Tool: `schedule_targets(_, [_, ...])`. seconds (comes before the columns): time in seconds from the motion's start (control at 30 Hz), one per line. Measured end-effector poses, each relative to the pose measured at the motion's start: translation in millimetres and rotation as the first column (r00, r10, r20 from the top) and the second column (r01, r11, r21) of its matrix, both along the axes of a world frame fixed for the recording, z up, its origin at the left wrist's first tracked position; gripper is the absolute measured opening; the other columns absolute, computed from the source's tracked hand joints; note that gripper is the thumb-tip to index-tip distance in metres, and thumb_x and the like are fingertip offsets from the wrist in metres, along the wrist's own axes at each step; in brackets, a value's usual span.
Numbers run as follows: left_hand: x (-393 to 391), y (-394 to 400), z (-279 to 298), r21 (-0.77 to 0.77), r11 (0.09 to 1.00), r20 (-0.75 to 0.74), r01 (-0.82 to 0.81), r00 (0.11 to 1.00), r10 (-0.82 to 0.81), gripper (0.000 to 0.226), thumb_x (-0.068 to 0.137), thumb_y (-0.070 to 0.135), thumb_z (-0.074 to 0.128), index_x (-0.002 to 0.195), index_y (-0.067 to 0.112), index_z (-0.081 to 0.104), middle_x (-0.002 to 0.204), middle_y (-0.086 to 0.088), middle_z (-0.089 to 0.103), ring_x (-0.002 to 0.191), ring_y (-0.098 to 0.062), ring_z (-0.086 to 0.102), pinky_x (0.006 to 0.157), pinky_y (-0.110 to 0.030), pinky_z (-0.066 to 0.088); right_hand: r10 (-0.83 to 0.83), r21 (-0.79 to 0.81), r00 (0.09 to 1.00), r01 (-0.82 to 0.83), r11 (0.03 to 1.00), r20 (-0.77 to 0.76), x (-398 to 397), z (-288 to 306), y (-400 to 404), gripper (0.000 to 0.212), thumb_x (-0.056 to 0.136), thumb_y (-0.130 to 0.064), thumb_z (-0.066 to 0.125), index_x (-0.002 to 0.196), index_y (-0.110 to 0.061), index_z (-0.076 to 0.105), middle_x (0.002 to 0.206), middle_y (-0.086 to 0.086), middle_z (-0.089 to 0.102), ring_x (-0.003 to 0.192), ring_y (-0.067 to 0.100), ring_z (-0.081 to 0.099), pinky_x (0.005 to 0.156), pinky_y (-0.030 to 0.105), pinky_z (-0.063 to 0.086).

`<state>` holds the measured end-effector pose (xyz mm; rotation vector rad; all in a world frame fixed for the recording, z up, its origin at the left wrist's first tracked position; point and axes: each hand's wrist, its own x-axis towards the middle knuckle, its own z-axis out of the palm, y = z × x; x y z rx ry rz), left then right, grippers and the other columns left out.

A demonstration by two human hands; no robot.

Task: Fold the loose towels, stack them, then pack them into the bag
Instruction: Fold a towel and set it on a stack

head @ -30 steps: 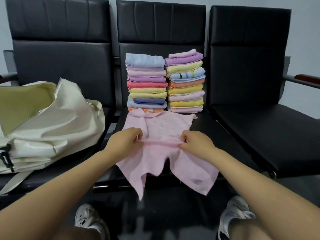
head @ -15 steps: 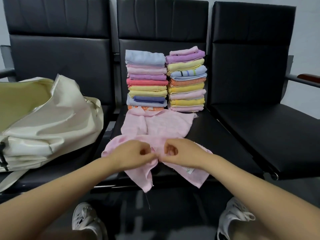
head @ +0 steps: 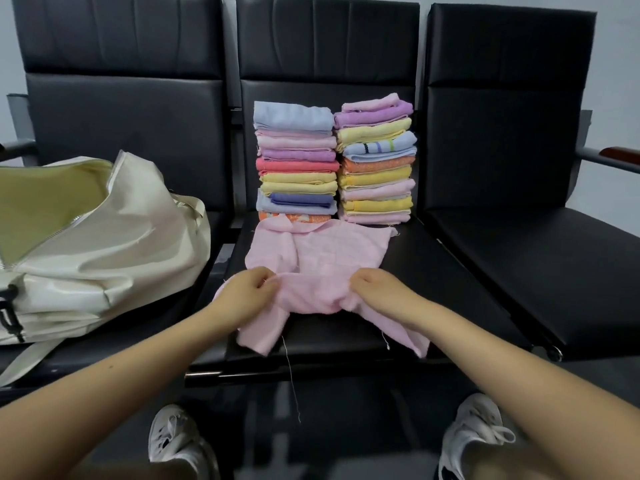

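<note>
Pink towel (head: 325,268) spread on the middle seat (head: 433,282) of a row of black chairs, far half lying flat, near edge bunched and lifted, two corners hanging toward the seat's front edge with loose threads dangling. Left hand (head: 249,292) pinching the gathered fabric at its left side, fingers curled onto the cloth. Right hand (head: 377,289) gripping the same bunched fold at its right side, knuckles up. Behind the towel, against the backrest, two stacks of folded towels side by side: left stack (head: 296,164) topped in pale blue, right stack (head: 375,161) topped in pink over purple, the flat towel's far edge touching the left stack's base. Cream bag (head: 104,244) on the left seat, unzipped, yellowish lining showing. White sneakers (head: 474,431) on the floor below.
</note>
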<state>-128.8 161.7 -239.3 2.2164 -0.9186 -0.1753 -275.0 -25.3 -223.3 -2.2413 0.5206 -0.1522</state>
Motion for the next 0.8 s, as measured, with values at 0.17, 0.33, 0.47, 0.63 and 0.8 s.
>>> schedule_targets(0.17, [28, 0, 8, -0.087, 0.981, 0.130, -0.173, 0.974, 0.183, 0.023, 0.098, 0.019, 0.047, 0.094, 0.006, 0.066, 0.088, -0.002, 0.064, 0.086, -0.022, 0.056, 0.068, -0.031, 0.034, 0.092, -0.268, 0.989, -0.121, 0.956, -0.117, -1, 1, -19, 0.030, 0.086, -0.036, 0.069, 0.065, -0.016, 0.060, 0.058, -0.011, 0.056, 0.057, -0.004, 0.051, 0.058, 0.018, 0.038])
schedule_targets(0.33, [26, -8, 10, -0.114, 0.979, 0.148, -0.171, 0.971, 0.187, 0.027, 0.096, 0.025, 0.050, 0.085, 0.005, 0.065, 0.082, -0.003, 0.066, 0.082, -0.024, 0.059, 0.068, -0.039, 0.043, 0.049, -0.427, 0.998, -0.056, 0.902, -0.030, 2, -10, 3, 0.029, 0.091, -0.046, 0.056, 0.073, -0.023, 0.051, 0.066, -0.011, 0.048, 0.064, 0.007, 0.046, 0.058, 0.027, 0.035])
schedule_targets(0.47, [17, -14, 9, -0.136, 0.983, 0.169, -0.120, 0.975, 0.142, 0.028, 0.093, 0.027, 0.053, 0.074, 0.010, 0.062, 0.074, -0.001, 0.064, 0.076, -0.021, 0.058, 0.068, -0.039, 0.045, 0.203, -0.549, 0.976, -0.213, 0.808, -0.079, 1, -16, 34, 0.040, 0.085, -0.060, 0.058, 0.101, -0.024, 0.056, 0.089, -0.015, 0.051, 0.080, 0.009, 0.047, 0.072, 0.031, 0.041])
schedule_targets(0.63, [20, -16, 6, -0.152, 0.981, 0.158, -0.124, 0.976, 0.148, 0.029, 0.093, 0.024, 0.053, 0.076, 0.002, 0.061, 0.075, -0.009, 0.064, 0.072, -0.026, 0.056, 0.065, -0.041, 0.044, 0.229, -0.629, 0.966, -0.254, 0.735, -0.122, 6, -20, 40, 0.021, 0.094, -0.022, 0.047, 0.107, -0.012, 0.060, 0.107, 0.002, 0.061, 0.096, 0.024, 0.056, 0.078, 0.039, 0.046])
schedule_targets(0.8, [28, -19, 8, -0.212, 0.965, 0.199, -0.157, 0.959, 0.200, 0.022, 0.096, 0.022, 0.048, 0.087, 0.009, 0.064, 0.085, -0.003, 0.066, 0.082, -0.022, 0.058, 0.073, -0.042, 0.046, 0.054, -0.480, 0.996, -0.080, 0.874, -0.067, 3, -13, 43, 0.018, 0.093, -0.007, 0.041, 0.079, -0.014, 0.032, 0.070, -0.001, 0.039, 0.060, 0.016, 0.038, 0.050, 0.027, 0.025])
